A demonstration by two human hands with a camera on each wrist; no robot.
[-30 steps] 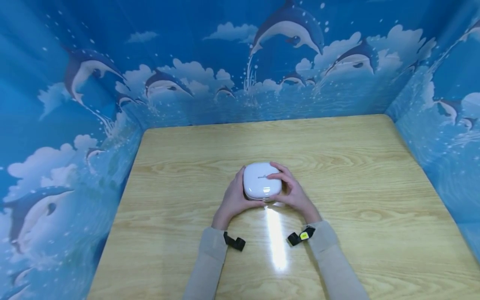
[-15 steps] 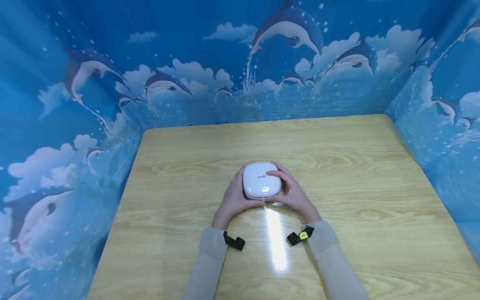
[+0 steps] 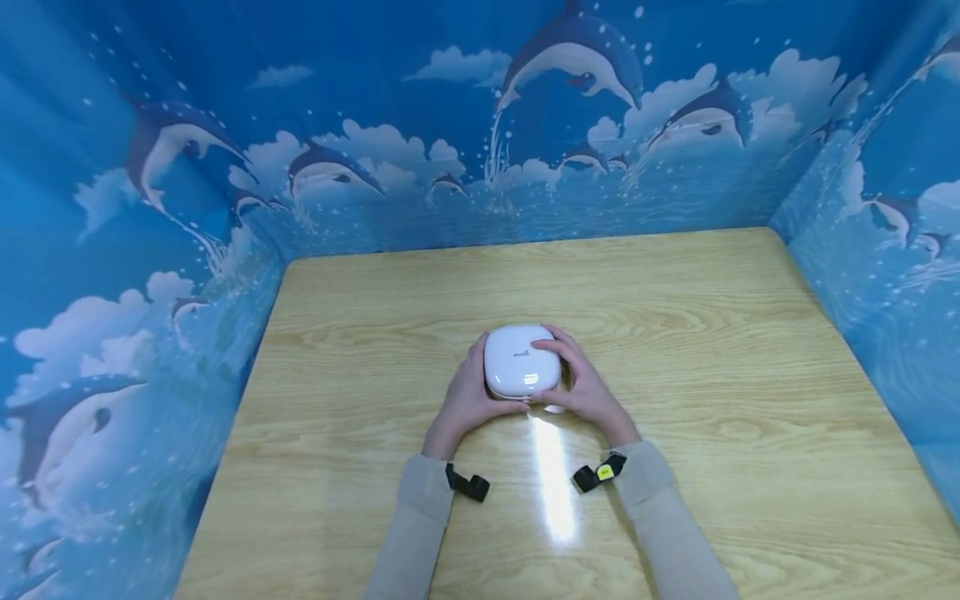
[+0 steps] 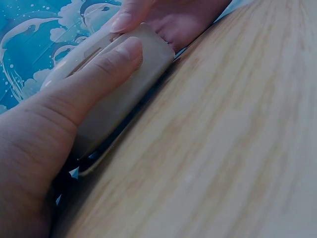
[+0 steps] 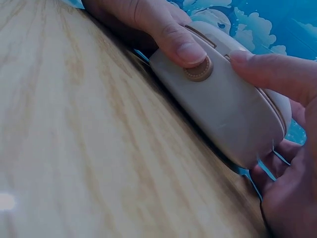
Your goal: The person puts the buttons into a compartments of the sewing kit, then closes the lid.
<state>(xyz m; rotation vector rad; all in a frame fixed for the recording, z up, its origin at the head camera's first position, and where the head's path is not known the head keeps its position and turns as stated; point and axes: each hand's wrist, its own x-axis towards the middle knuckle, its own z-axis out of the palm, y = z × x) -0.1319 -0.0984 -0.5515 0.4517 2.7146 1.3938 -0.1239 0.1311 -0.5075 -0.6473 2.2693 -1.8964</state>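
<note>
A glossy white lidded box (image 3: 513, 367) with rounded corners and small dark lettering on top lies between both hands. My left hand (image 3: 469, 392) grips its left side, the thumb across the near face. On the other side my right hand (image 3: 591, 393) holds it, with fingers over the right edge and top. The right wrist view shows a brown round button (image 5: 200, 74) with a ridged rim on the front of the box. My left thumb touches its edge, while the right thumb lies near the lid seam. The lid appears down. Inside the box is hidden.
The box is on a light wood-grain table (image 3: 375, 308). A blue curtain (image 3: 420, 108) printed with dolphins surrounds the table's back and sides. Small black cameras (image 3: 474, 487) are strapped to both wrists. A bright light reflection falls on the tabletop in front of the box.
Both hands keep their grip on the box in nearly the same place. The view shifts only very slightly; the lid looks the same throughout.
</note>
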